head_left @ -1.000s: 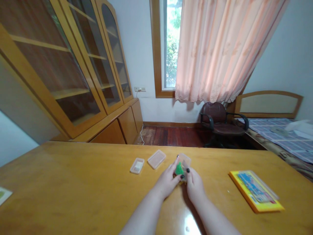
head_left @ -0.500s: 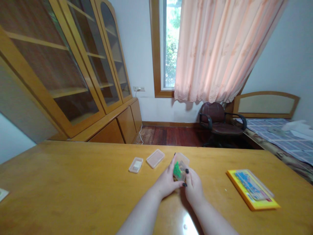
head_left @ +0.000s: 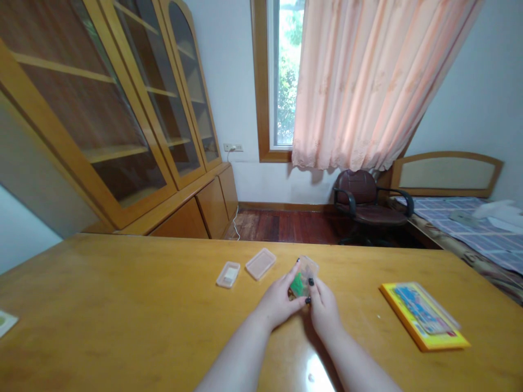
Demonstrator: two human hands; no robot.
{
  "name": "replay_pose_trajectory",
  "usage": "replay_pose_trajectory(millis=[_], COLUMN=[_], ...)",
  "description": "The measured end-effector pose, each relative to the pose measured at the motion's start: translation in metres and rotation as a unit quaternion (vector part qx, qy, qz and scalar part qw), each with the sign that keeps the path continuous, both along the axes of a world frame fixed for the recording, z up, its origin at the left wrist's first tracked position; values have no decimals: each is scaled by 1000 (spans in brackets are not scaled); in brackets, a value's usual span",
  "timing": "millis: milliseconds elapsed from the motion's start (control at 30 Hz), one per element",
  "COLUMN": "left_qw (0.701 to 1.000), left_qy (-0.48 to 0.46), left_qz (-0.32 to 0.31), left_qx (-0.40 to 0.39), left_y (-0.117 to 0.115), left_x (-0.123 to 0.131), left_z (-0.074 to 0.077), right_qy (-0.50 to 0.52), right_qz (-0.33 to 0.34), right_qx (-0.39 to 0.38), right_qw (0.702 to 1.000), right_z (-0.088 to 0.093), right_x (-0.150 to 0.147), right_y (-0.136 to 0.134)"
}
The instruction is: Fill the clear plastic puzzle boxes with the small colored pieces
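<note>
Both hands close around a small clear plastic box [head_left: 304,276] above the middle of the table. Something green [head_left: 297,284] shows in or behind its wall, with small brownish bits lower down that I cannot make out. My left hand [head_left: 279,301] grips the box from the left, index finger along its far side and thumb at its near edge. From the right, my right hand [head_left: 324,309] holds it with the thumb pressed on top. To the left lie an empty clear plastic tray [head_left: 260,264] and a smaller one [head_left: 228,275] holding a whitish piece.
On the wooden table [head_left: 122,305], a yellow box [head_left: 443,342] lies at the right with a clear lid [head_left: 439,310] on it. A pale card [head_left: 6,322] is at the left edge. Beyond the table stand a glass-fronted cabinet [head_left: 163,122], an armchair [head_left: 376,212] and a bed [head_left: 469,218].
The fingers have shifted slightly on the box, and the clear part at its far end now sits closer in line with it. The trays and yellow box stay in place.
</note>
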State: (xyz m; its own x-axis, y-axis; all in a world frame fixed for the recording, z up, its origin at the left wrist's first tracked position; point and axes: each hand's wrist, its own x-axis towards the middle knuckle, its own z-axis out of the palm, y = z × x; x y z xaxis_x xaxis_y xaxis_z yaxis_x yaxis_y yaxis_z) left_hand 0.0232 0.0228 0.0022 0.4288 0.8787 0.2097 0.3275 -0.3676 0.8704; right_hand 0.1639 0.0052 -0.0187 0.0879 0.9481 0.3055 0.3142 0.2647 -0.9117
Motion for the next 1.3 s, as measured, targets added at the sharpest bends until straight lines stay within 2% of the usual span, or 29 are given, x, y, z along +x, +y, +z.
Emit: replay_pose_trajectory(millis=[300, 867, 1033, 1300], left_qw=[999, 989, 979, 955], left_qy=[-29, -115, -153, -221], left_qz=[-16, -49, -68, -110], left_qx=[-9, -83, -115, -167], left_y=[-1, 2, 2, 1], left_x=[0, 3, 3, 4], left_z=[6, -3, -4, -9], right_qy=[-17, -17, -20, 47], right_qz=[-12, -18, -18, -3], right_qx=[27, 30, 22, 50], right_qw=[999, 999, 999, 998], right_z=[-4, 1, 1, 0], right_x=[1, 1, 1, -1], right_y=[-2, -8, -5, 0])
